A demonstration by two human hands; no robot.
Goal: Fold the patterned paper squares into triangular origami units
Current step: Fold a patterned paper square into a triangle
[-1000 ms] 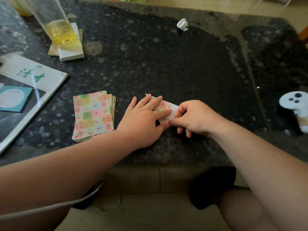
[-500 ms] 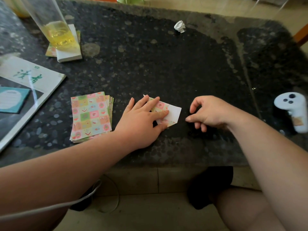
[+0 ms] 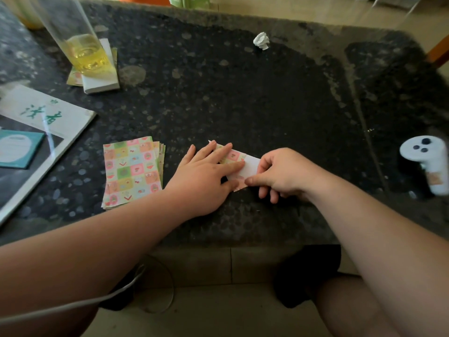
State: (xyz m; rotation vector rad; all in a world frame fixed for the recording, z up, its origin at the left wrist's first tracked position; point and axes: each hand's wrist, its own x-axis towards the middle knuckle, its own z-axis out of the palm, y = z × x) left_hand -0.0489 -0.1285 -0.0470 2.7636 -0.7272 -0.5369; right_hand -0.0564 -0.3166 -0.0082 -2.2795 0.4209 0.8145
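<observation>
Our flat left hand [image 3: 206, 177] pins the folded patterned paper [image 3: 233, 155], its long axis running rightward into our right hand [image 3: 285, 173], which pinches its white end.

A dark speckled stone worktop [image 3: 243, 98] fills most of the frame. At upper left, a tall glass [image 3: 85, 49] of yellow liquid stands on a white pad [image 3: 102, 82]. A crumpled white paper ball [image 3: 261, 40] lies at top centre. At the left edge, a teal card [image 3: 19, 149] rests on a booklet [image 3: 48, 113] with green characters. A white controller [image 3: 425, 161] sits at the right edge, and a pale cable [image 3: 73, 307] crosses the lower left.
</observation>
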